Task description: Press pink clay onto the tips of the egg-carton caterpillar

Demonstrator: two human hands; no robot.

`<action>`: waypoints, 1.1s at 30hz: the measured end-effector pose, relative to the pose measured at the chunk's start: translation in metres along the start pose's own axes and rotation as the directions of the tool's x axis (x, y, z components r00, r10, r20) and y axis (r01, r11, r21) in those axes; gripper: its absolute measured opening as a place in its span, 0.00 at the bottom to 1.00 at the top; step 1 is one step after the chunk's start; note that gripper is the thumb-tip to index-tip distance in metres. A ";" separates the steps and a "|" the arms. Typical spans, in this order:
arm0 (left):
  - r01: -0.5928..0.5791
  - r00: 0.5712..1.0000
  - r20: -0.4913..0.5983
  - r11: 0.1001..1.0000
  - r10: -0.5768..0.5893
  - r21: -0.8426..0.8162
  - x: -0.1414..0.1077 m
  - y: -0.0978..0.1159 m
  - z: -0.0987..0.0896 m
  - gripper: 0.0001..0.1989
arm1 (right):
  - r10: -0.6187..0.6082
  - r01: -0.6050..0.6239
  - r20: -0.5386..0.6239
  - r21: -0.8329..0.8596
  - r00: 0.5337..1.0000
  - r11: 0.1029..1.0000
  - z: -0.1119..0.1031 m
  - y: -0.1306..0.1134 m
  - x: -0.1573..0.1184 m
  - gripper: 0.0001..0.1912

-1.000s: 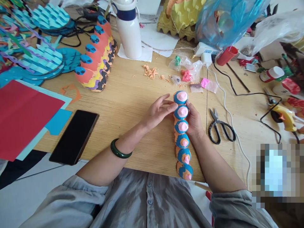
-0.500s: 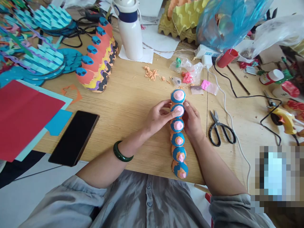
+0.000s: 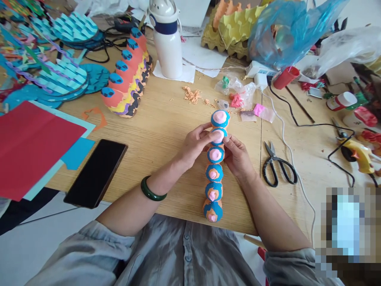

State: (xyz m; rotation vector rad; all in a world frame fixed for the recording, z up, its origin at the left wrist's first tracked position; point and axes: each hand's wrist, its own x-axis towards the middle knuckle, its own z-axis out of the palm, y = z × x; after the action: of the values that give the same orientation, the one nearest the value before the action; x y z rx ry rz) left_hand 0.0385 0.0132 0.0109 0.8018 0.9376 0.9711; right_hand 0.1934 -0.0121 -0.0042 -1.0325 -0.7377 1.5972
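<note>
A bumpy egg-carton strip [image 3: 215,155] runs lengthwise in front of me, its row of domes coated in orange and blue with a soft pink blob on each top. The pink patches on the far domes are wide and flattened; those on the near domes are small lumps. From the left, my left hand [image 3: 195,145] grips the strip near its far end, thumb on the second dome's pink patch. On the other side my right hand [image 3: 238,155] holds it too, with thumb and forefinger at that dome's edge. Some fingers are hidden behind the strip.
Black-handled scissors [image 3: 278,167] lie right of my hands, beside a white cable [image 3: 285,147]. A phone [image 3: 97,172] and red paper [image 3: 41,147] are left. Farther back stand a painted egg-carton piece [image 3: 129,75], a white bottle [image 3: 168,47] and clay packets [image 3: 238,99].
The strip's near end has swung to the left, so it now lies at a slant. My right thumb and forefinger have shifted onto the edge of the second dome.
</note>
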 end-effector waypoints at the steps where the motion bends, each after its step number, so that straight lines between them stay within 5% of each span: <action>1: -0.006 1.000 -0.016 1.000 0.007 0.023 -0.001 0.000 0.001 0.33 | 0.002 -0.002 0.009 0.006 1.000 1.000 0.000 0.001 0.000 0.19; 12: 0.053 0.998 -0.035 0.999 -0.052 0.014 -0.003 0.002 0.004 0.17 | 0.017 -0.017 0.018 0.015 1.000 1.000 0.002 0.001 -0.002 0.18; 23: 0.034 0.992 0.123 0.994 -0.021 -0.103 -0.002 0.002 0.001 0.30 | 0.079 -0.074 -0.028 0.141 0.997 0.987 -0.007 0.002 0.006 0.15; 33: -0.035 0.997 0.068 0.999 0.036 -0.022 0.001 -0.004 0.001 0.41 | 0.034 -0.034 0.003 0.122 0.999 0.992 -0.009 0.006 0.006 0.17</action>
State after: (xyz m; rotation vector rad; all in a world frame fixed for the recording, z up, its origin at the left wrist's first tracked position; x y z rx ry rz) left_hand 0.0410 0.0123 0.0079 0.8315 0.8559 0.9769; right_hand 0.1988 -0.0081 -0.0150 -0.9605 -0.6178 1.6511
